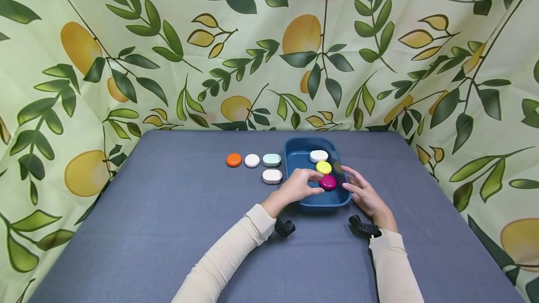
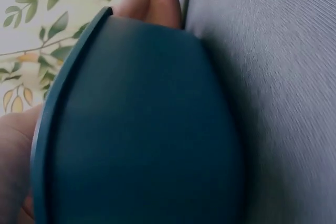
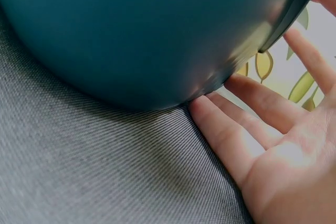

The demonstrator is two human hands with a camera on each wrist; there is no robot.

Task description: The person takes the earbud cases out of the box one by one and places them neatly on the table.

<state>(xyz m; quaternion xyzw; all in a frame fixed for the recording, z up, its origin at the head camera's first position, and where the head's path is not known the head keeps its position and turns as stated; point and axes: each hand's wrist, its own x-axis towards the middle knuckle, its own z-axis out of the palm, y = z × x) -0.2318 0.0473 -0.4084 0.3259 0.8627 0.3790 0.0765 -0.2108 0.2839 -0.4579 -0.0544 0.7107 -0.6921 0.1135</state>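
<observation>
The magenta disc (image 1: 328,183) is inside the blue container (image 1: 325,205), in its right half, closer to the near end than to the far one. The left hand (image 1: 298,185) reaches over the container's left rim; its thumb and forefinger look curled about the disc's left side, seemingly in a light grip, though whether the disc touches the container's floor cannot be told. To handle it well, the fingers should keep the disc level and bear on its edges alone, with the wrist high enough to spare the container's left rim. The right hand (image 1: 365,195) lies along the container's right side, fingers extended and spread, fingertips at the outer wall; light, even contact there should steady the container without tipping it.

Just beyond the magenta disc in the container sits the yellow disc (image 1: 324,167), easily nudged, and past that the white oval (image 1: 318,155). Left of the container, on the table (image 1: 168,209), the cream oval (image 1: 272,176) lies near the left hand and could be knocked by a low sweep. The mint oval (image 1: 272,160) is just beyond it, with the pale round piece (image 1: 252,161) and orange disc (image 1: 234,160) farther left of the container.
</observation>
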